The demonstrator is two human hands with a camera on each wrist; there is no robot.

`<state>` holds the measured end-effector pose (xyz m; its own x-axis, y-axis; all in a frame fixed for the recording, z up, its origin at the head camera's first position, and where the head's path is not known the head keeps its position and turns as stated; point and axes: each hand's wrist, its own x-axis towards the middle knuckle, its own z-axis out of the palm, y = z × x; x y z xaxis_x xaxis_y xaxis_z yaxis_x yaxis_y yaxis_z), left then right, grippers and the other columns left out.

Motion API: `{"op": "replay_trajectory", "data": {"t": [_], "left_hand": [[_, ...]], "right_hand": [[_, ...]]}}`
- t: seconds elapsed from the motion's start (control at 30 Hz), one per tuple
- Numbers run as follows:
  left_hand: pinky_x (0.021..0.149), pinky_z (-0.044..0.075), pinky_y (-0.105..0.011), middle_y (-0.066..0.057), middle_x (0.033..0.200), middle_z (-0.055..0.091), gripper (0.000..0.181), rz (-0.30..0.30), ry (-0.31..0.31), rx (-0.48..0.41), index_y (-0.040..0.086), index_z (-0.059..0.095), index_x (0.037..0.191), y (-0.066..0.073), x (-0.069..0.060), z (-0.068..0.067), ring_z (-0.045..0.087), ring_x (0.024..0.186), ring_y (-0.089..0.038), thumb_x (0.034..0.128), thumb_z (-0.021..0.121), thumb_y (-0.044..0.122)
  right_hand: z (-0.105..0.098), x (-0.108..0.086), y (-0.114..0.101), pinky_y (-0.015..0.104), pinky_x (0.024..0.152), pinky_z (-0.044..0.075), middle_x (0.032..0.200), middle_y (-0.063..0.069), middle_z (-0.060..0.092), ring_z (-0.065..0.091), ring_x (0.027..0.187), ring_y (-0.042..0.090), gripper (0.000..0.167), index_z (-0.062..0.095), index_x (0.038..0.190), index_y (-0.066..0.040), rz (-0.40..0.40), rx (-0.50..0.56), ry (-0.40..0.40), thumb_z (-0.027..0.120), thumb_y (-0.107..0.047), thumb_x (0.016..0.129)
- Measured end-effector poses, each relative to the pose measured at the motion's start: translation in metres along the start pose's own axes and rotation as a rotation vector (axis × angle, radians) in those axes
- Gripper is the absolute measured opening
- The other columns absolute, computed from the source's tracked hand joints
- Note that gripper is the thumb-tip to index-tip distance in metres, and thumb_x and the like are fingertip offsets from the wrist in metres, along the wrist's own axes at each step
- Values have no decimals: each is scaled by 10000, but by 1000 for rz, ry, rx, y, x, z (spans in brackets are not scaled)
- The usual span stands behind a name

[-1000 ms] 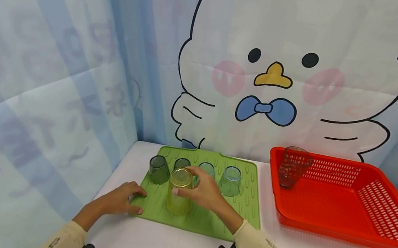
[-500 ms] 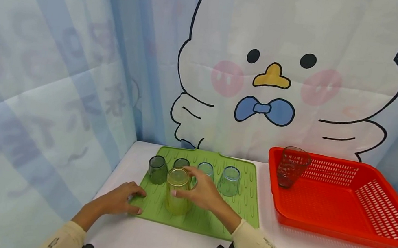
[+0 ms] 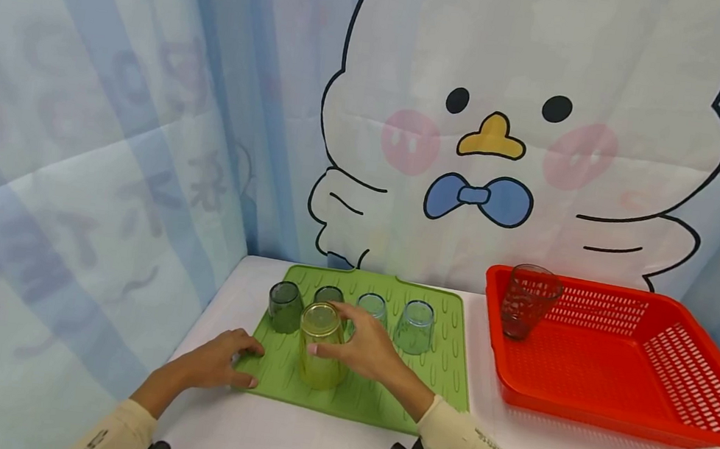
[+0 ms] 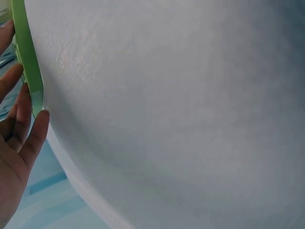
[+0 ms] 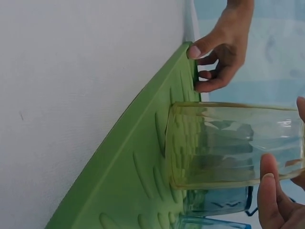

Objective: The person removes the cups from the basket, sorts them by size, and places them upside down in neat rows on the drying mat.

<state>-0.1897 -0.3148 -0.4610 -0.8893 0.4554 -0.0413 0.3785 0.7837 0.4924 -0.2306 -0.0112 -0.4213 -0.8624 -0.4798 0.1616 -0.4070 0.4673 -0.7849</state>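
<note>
An upside-down yellow glass [image 3: 320, 370] stands on the ribbed green drying mat [image 3: 441, 389]. My right hand [image 3: 369, 345] grips its upper part between thumb and fingers; the right wrist view shows this glass [image 5: 224, 145] with its rim against the mat. My left hand [image 3: 215, 362] rests at the mat's front left corner, thumb and fingers spread over the edge. Behind the yellow glass are a dark grey glass [image 3: 285, 312], a second grey glass [image 3: 328, 295] partly hidden, a pale blue glass [image 3: 373, 306] partly behind my right hand, and another blue glass [image 3: 415, 331], all bottom up.
Right of the mat sits a red perforated basket [image 3: 585, 413]. A dark clear tumbler [image 3: 527, 303] leans in its back left corner. White cloth [image 3: 282, 438] covers the table, and a printed curtain [image 3: 477, 253] hangs behind.
The yellow glass and my right hand have shifted very slightly left. My left hand stays at the mat's corner.
</note>
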Motion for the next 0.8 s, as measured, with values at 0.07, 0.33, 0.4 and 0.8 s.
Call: {"op": "replay_trajectory", "data": {"t": [0.07, 0.33, 0.4, 0.8], "left_hand": [[889, 478, -385, -39, 1102, 603, 493, 5, 0, 3, 44, 665, 1187, 0, 0, 0, 541, 1010, -201, 840, 806, 365], [890, 479, -393, -42, 1105, 599, 493, -2, -7, 8, 43, 662, 1190, 1, 1, 0, 540, 1011, -204, 843, 802, 364], [891, 480, -395, -41, 1105, 597, 495, -6, -10, 7, 45, 661, 1192, 1, 1, 0, 538, 1012, -202, 843, 802, 367], [894, 495, -387, -34, 1102, 603, 498, -4, -12, 13, 47, 661, 1190, -1, 2, 0, 555, 1011, -193, 840, 807, 370]], "right_hand": [[0, 0, 0, 524, 910, 514, 1262, 49, 628, 577, 1184, 257, 761, 565, 1416, -214, 3, 0, -3, 857, -475, 762], [-10, -7, 1, 503, 881, 529, 1329, 74, 605, 614, 1157, 303, 828, 502, 1464, -211, 39, 9, -40, 841, -508, 769], [-19, -11, 0, 454, 826, 543, 1350, 91, 597, 663, 1025, 269, 836, 488, 1470, -206, 56, 26, -47, 844, -495, 772], [-120, -47, 2, 314, 675, 569, 1115, 24, 670, 654, 719, 171, 584, 609, 1312, -147, -54, 15, -116, 840, -356, 818]]}}
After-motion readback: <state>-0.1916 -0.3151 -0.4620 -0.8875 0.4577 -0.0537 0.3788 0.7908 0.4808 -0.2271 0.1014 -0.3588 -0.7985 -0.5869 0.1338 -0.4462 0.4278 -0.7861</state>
